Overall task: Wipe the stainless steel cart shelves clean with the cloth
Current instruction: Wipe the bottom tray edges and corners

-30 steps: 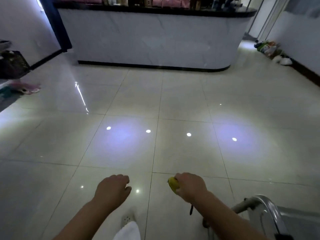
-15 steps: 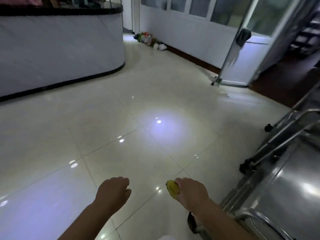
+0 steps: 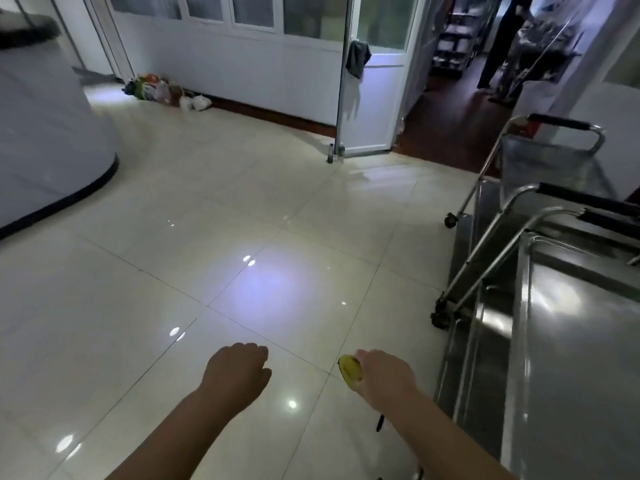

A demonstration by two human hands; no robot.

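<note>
Head view: your 2 hands hang apart over the tiled floor (image 3: 173, 271), low in the frame. Your right hand (image 3: 384, 379) is clenched round the yellow cloth (image 3: 350, 367), which is bunched up so that only a small wad pokes out on the thumb side. Your left hand (image 3: 239, 372) has its fingers curled under with nothing visible in it.

The stainless steel cart (image 3: 571, 341) stands to your right, beside your right forearm but not touching it. Its top shelf (image 3: 588, 393) fills the lower right corner, and a lower shelf (image 3: 464, 358) shows under the near edge. The cart's long axis runs away from you toward the open doorway, its handle at the far end. A second cart (image 3: 554, 161) stands beyond it.

The cloth hand is clearly the nearer one. By my reading, no wiping has begun: the cloth is off the metal. The coming move looks like a short swing rightward onto the top shelf, then strokes along its length.
</note>
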